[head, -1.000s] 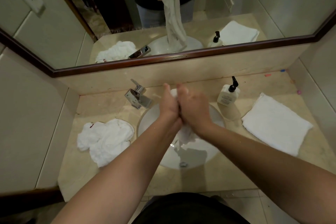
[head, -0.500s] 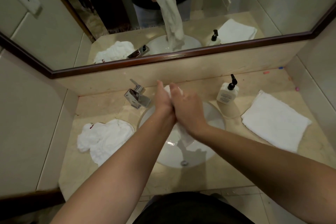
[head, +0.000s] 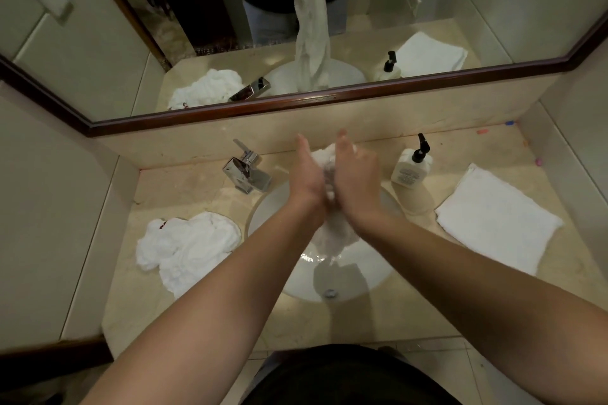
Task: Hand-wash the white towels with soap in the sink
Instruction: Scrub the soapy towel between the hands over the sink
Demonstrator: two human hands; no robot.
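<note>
Left hand and right hand press a wet towel between flat palms above the sink; fingers straight, grip unclosed. Towel's middle hidden behind hands.

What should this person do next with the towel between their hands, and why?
Probably keep rubbing it over the basin. The left hand and right hand press the wet towel between the palms, fingers straight, and its tail hangs into the sink. The crumpled towel and the folded towel wait on the counter, so this one seems unfinished.
</note>
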